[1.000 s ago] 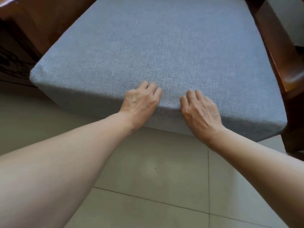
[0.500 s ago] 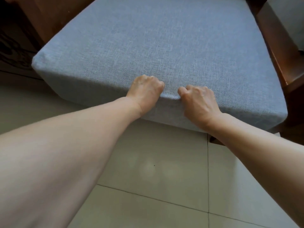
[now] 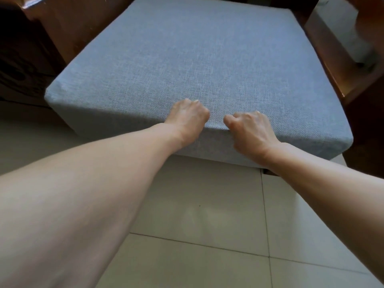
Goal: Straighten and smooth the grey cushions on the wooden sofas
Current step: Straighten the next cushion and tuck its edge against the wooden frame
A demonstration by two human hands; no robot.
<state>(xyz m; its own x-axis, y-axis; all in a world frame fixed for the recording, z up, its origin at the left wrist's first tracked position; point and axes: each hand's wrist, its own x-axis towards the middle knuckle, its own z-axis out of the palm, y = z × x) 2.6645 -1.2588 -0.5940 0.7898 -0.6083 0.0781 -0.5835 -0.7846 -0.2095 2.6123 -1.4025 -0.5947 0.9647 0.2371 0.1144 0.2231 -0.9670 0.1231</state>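
A thick grey cushion lies on the seat of a dark wooden sofa, its front edge overhanging the floor. My left hand and my right hand sit side by side at the middle of that front edge. Both have their fingers curled over the top corner of the cushion, with the heels of the palms against its front face. The fingertips are hidden under the knuckles. The cushion's top looks flat, with a slight dent at its front left corner.
A wooden armrest runs along the right side of the cushion, and a dark carved wooden panel stands at the left. Pale floor tiles lie below my arms. A white wall shows at the upper right.
My fingers lay flat on the cushion top a second ago; they have since curled tight over its front edge. The cushion's front edge now sits a little farther from me.
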